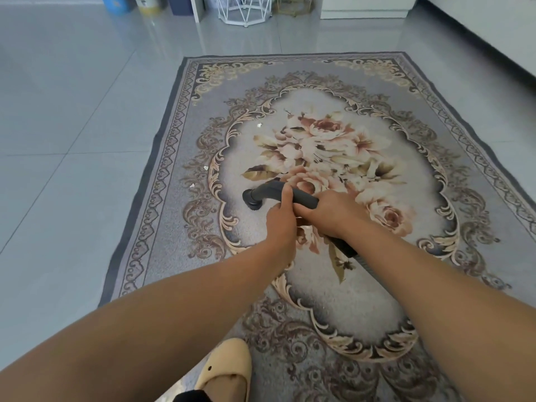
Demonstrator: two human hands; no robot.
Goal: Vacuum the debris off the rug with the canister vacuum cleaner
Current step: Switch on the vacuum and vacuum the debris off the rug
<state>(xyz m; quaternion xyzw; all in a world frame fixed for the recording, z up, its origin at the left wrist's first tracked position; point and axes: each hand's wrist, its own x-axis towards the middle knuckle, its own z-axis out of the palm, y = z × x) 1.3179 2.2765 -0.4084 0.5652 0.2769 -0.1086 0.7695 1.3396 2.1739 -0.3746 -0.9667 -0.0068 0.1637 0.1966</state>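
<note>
The floral rug point(362, 300) fills mid-frame. At centre the curved vacuum hose handle point(269, 191), probably stiff, light plastic, aims its round brush nozzle point(251, 198) left. The right hand point(327, 211) wraps the shaft and the left hand point(280, 220) grips near the bend. Featherweight-looking paper scraps point(206, 168) lie left of it.

Vacuum hose point(366, 263) mostly under right forearm point(420, 274)

One rug point(352, 303), three debris scraps point(259, 125), one vacuum wand point(267, 190), one left hand point(280, 220), one right hand point(329, 213).

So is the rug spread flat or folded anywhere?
Spread flat: the grey floral rug shows straight far and left edges, no folds. Near end is out of view.
</note>
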